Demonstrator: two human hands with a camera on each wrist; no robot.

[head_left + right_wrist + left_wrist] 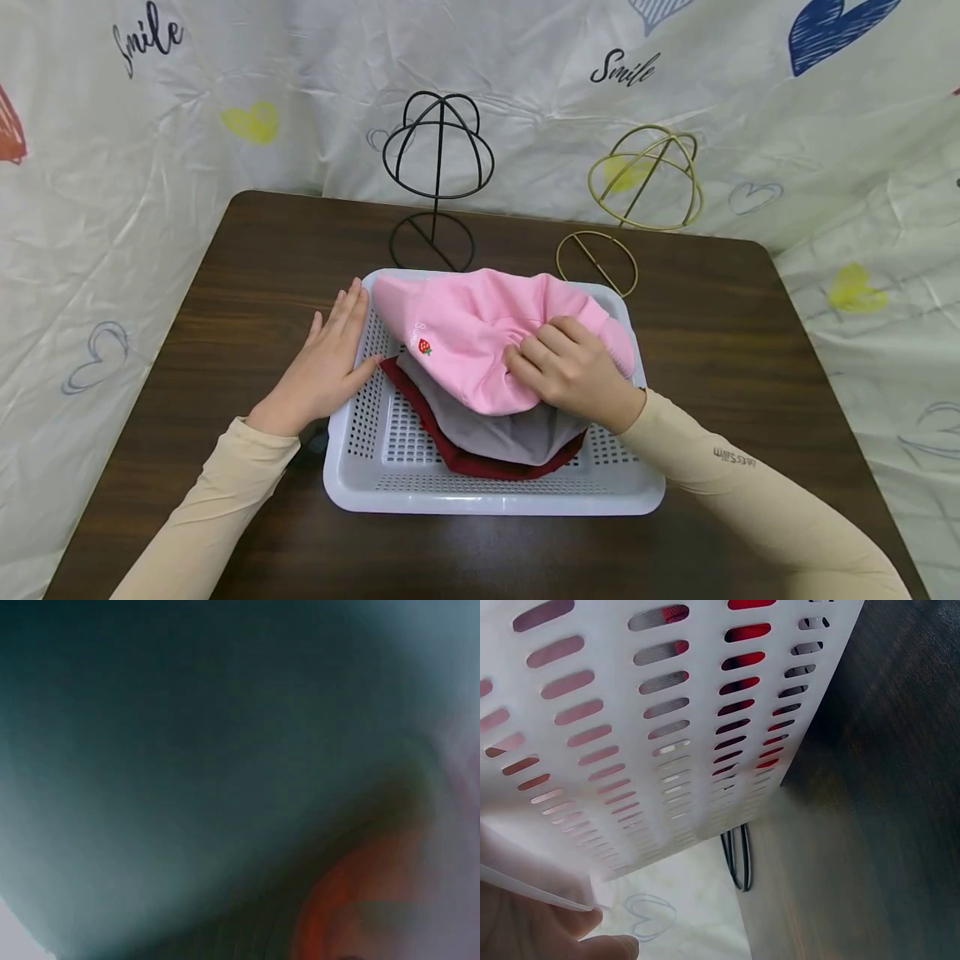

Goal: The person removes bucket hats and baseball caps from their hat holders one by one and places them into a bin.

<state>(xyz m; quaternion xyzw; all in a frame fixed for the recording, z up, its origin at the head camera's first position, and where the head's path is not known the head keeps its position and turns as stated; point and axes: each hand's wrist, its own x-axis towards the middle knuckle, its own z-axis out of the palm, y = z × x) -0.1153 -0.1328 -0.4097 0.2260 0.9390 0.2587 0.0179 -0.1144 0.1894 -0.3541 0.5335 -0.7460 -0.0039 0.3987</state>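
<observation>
A pink hat point(465, 325) with a small strawberry on it lies on top of a pile in the white slotted basket point(487, 504). My right hand point(573, 375) grips a fold of the pink hat with curled fingers. Under it lie a grey fabric piece point(510, 437) and a dark red one point(480, 468), their kind mostly hidden. My left hand point(326, 358) rests on the basket's left rim with its fingers straight. In the left wrist view, fingertips point(611, 946) reach over the rim of the basket point(705, 712). The right wrist view is dark and blurred.
Behind the basket stand a black wire hat stand point(438, 179) and a gold wire hat stand point(693, 196), the gold one tilted. The basket sits on a dark wooden table point(720, 333). A white curtain point(525, 42) with hearts hangs around the table.
</observation>
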